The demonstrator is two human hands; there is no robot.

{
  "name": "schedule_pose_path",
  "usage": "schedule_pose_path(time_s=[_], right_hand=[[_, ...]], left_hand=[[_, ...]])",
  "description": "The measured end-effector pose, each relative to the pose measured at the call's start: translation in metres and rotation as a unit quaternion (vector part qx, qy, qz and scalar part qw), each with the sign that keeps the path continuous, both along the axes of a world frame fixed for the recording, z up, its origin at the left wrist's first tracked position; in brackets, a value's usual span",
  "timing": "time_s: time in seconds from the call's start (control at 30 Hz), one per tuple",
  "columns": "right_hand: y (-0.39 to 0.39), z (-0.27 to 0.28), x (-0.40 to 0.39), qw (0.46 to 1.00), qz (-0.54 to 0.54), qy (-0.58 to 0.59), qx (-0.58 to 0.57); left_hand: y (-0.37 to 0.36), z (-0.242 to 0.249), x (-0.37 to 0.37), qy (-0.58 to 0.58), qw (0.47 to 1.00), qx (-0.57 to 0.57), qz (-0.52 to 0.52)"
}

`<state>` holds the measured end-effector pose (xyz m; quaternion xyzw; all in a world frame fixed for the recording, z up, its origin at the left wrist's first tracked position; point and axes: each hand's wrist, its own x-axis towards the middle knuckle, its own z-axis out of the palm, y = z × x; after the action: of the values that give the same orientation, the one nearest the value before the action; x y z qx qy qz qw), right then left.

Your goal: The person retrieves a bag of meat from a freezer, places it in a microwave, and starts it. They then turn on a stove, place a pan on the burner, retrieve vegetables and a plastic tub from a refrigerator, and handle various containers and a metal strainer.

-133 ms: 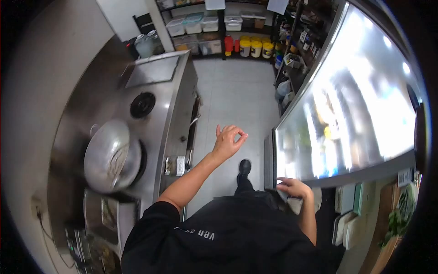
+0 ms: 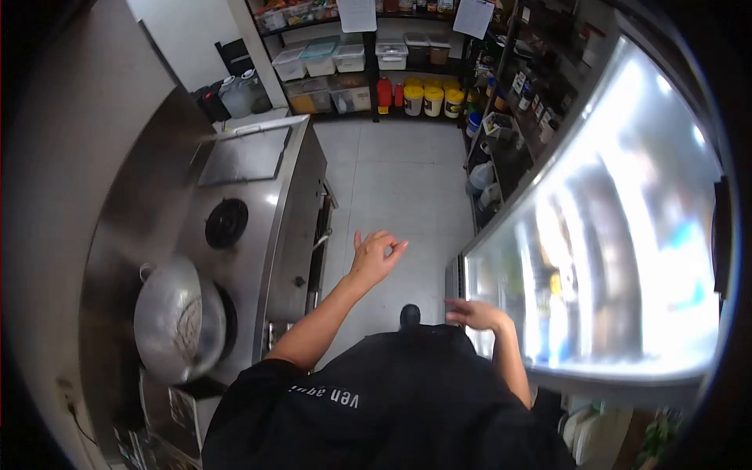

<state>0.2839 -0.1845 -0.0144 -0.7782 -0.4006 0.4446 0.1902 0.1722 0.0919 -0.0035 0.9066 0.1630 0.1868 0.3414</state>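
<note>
My left hand (image 2: 376,257) is held out over the tiled floor with its fingers loosely curled, thumb and forefinger making an empty loop and the little finger apart. Low on the right, my right hand (image 2: 476,315) has its fingers stretched to the left, slightly blurred, with nothing in them. It is in front of the lower left corner of a brightly lit glass-fronted fridge (image 2: 595,258), whose contents are smeared by glare. Below the hands is the black apron (image 2: 376,376) I wear, with white lettering, and the tip of a black shoe (image 2: 410,316).
To the left runs a steel stove counter (image 2: 258,235) with a burner (image 2: 226,223) and a large metal wok (image 2: 168,313). Shelves at the back hold lidded plastic boxes (image 2: 319,59) and yellow-lidded tubs (image 2: 433,100). A dark rack (image 2: 509,153) of bottles stands before the fridge.
My right hand has come away from the fridge's lower edge, its fingers now stretched out. My left hand keeps its curled shape. The view has shifted, with the wok and counter lower in it.
</note>
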Motion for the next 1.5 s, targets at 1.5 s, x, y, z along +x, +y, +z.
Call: schedule_pose_path(time_s=[1.5], right_hand=[[1.513,0.271,0.33,0.443,0.604,0.035,0.661]], left_hand=[[0.918,-0.108,0.35,0.042,0.498,0.098,0.861]])
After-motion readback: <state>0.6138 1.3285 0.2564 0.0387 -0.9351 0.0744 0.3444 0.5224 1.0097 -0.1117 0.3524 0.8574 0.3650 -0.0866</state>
